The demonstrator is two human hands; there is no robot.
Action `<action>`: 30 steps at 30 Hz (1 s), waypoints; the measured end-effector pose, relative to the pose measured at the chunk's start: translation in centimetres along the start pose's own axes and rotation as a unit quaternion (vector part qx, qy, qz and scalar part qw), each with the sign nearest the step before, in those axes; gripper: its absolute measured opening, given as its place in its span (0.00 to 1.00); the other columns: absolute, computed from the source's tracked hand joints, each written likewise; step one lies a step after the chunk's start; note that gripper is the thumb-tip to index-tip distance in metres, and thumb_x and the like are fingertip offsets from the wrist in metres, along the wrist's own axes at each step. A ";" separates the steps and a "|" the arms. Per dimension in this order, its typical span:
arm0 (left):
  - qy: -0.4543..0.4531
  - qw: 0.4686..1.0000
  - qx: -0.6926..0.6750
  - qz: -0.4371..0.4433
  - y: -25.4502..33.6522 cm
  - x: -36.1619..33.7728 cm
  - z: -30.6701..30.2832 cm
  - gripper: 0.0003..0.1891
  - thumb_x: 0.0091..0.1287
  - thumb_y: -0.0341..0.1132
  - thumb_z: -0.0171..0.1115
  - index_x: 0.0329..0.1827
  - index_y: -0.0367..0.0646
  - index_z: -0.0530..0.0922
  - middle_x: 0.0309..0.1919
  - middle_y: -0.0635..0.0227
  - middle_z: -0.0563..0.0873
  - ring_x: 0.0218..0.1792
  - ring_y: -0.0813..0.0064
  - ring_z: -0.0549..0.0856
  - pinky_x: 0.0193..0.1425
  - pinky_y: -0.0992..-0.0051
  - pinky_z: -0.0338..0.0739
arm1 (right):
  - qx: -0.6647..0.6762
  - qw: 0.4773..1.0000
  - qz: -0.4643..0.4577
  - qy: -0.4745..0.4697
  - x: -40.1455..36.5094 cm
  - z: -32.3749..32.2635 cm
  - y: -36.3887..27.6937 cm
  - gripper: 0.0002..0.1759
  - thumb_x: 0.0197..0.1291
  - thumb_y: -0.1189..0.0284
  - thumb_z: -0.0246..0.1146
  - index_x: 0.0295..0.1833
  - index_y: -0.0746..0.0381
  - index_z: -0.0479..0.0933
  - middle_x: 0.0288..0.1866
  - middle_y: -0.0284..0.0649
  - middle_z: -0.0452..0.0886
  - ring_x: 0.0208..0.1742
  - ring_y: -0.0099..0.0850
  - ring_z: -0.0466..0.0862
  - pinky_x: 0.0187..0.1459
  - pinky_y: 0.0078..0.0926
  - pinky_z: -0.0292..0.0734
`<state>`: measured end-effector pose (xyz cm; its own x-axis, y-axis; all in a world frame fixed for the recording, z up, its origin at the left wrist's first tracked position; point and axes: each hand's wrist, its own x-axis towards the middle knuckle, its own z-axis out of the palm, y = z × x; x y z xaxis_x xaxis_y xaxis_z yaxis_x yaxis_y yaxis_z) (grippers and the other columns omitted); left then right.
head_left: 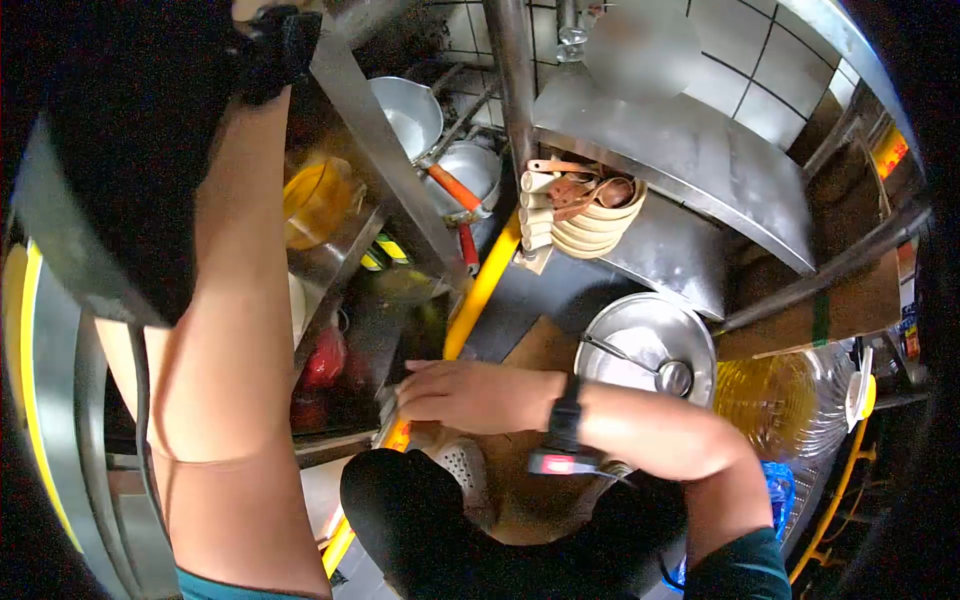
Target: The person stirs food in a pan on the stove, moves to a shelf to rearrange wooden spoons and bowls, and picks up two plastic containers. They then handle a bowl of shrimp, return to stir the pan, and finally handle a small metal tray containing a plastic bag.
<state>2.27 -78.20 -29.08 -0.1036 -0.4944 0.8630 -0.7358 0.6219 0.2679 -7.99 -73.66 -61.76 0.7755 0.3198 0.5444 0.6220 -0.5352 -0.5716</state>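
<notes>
Right hand (465, 396) is loosely curled near the yellow strip (485, 288); left hand (262, 9) is mostly cropped, both holds unclear.

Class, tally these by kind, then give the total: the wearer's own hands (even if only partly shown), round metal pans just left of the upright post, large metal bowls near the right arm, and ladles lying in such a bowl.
Hands: 2 (right hand; left hand, mostly cut off at the top edge)
Metal pans: 2
Large metal bowl: 1
Ladle: 1
Total: 6
</notes>
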 end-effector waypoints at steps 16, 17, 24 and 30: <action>0.005 0.995 -0.078 -0.069 -4.2 1.0 -0.1 0.31 0.74 0.52 0.56 0.72 0.38 0.71 0.70 0.60 0.71 0.69 0.66 0.71 0.73 0.66 0.64 | -0.164 0.977 0.108 0.081 5.4 14.9 8.8 0.28 0.66 0.78 0.52 0.73 0.64 0.66 0.80 0.66 0.49 0.61 0.53 0.81 0.58 0.39 0.83; 0.005 0.994 -0.083 -0.074 -4.5 1.3 -0.4 0.31 0.75 0.52 0.55 0.72 0.38 0.70 0.71 0.60 0.71 0.70 0.66 0.71 0.74 0.65 0.63 | -0.040 0.979 0.173 -0.096 4.4 11.5 7.0 0.29 0.67 0.78 0.52 0.74 0.64 0.64 0.81 0.65 0.49 0.63 0.55 0.80 0.61 0.40 0.81; 0.025 0.991 -0.086 -0.103 -4.0 1.9 0.4 0.31 0.77 0.51 0.52 0.76 0.40 0.68 0.76 0.61 0.68 0.75 0.67 0.68 0.77 0.65 0.60 | -0.125 0.958 0.247 -0.074 -6.0 -5.2 0.7 0.29 0.61 0.78 0.56 0.69 0.67 0.69 0.76 0.57 0.64 0.66 0.53 0.78 0.63 0.41 0.79; 0.064 0.987 -0.059 -0.138 -2.2 1.6 2.1 0.29 0.74 0.44 0.58 0.73 0.36 0.70 0.70 0.59 0.75 0.73 0.68 0.70 0.77 0.70 0.59 | -0.481 0.844 0.163 0.173 -7.1 -25.0 -19.9 0.18 0.61 0.74 0.64 0.56 0.64 0.78 0.57 0.53 0.80 0.52 0.49 0.84 0.53 0.40 0.82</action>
<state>2.34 -81.66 -29.19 0.1805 -0.5780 0.7958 -0.6401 0.5453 0.5412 -28.61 -84.80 -38.88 0.7073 -0.1258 0.6956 -0.1238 -0.9909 -0.0534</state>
